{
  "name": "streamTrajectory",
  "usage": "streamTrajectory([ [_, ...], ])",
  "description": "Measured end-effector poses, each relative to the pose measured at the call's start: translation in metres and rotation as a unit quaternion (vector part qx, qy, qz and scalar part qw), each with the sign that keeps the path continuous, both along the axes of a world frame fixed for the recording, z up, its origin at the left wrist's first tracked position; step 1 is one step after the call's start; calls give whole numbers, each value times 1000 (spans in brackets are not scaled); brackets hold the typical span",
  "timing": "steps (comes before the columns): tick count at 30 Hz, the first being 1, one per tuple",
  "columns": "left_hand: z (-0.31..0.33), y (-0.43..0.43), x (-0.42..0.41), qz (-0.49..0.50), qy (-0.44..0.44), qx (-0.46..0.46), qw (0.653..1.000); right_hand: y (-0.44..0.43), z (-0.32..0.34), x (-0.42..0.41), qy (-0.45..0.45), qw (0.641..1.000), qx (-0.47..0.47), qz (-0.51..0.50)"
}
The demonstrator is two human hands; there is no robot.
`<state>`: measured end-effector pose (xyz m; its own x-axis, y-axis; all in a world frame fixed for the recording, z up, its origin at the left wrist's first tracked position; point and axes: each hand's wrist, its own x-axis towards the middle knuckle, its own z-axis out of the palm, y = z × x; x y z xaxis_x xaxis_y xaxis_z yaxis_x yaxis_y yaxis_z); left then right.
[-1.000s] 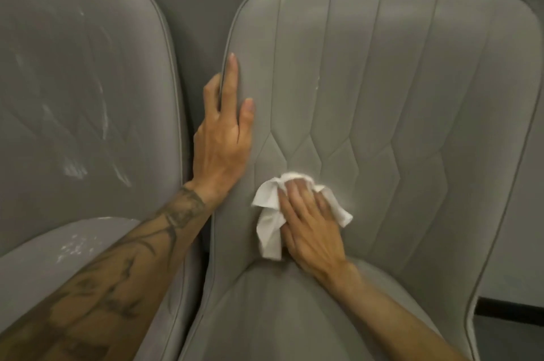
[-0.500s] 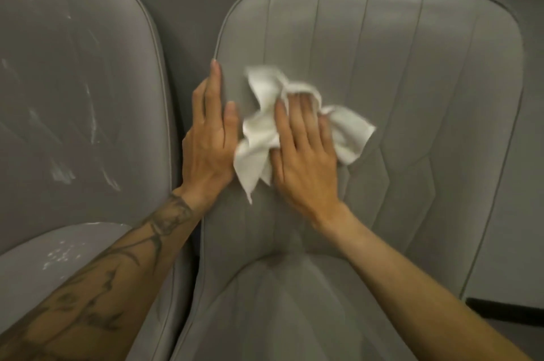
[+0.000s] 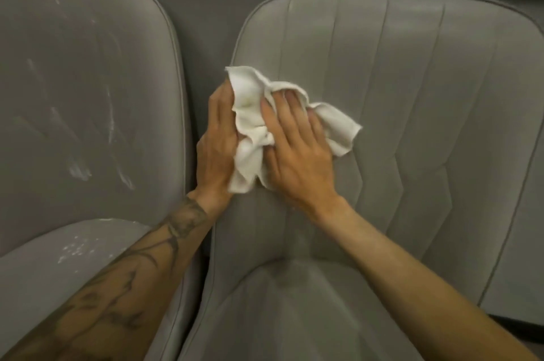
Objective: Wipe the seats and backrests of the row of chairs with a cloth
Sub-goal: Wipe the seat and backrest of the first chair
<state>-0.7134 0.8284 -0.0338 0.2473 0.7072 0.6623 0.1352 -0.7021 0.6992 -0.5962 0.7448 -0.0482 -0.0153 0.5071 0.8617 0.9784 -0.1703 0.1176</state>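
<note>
A crumpled white cloth (image 3: 250,113) lies against the left part of the grey padded backrest (image 3: 426,89) of the chair in front of me. My right hand (image 3: 297,154) presses it flat onto the backrest; the fingers are straight and a fold of cloth covers the fingertips. Along the backrest's left edge rests my left hand (image 3: 216,142), and the cloth overlaps its thumb side and hides its fingertips. This chair's seat (image 3: 294,316) lies below my forearms.
A second grey chair stands on the left; its backrest (image 3: 73,95) and its seat (image 3: 59,257) carry white smears and specks. A narrow gap separates the two chairs. Behind the backrests runs a grey surface with a dark strip above it.
My right hand has slid the cloth from low on the backrest up and to the left, until it overlaps my left hand. The left hand has stayed on the backrest's edge.
</note>
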Motion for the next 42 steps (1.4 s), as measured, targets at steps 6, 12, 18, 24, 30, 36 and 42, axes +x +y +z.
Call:
streamTrajectory([
  [6,-7,-5,-5,34,15,5,999,50,67,5,21,996,90,4],
  [12,-62,-15,-38,17,47,-45,998,10,-54,-11,15,995,-12,95],
  [18,-85,-30,-57,-49,127,-15,991,-54,-156,2,-41,984,-162,55],
  [24,-87,-38,-50,37,136,-10,990,-58,-56,56,-57,993,-85,-54],
  [30,-85,-41,-53,43,150,6,988,-68,56,119,-6,992,40,-122],
  [36,-81,-47,-55,61,165,11,984,-145,-44,104,-8,985,-147,-89],
  [42,-83,-71,-63,95,223,-5,970,-188,-104,71,128,958,-258,0],
])
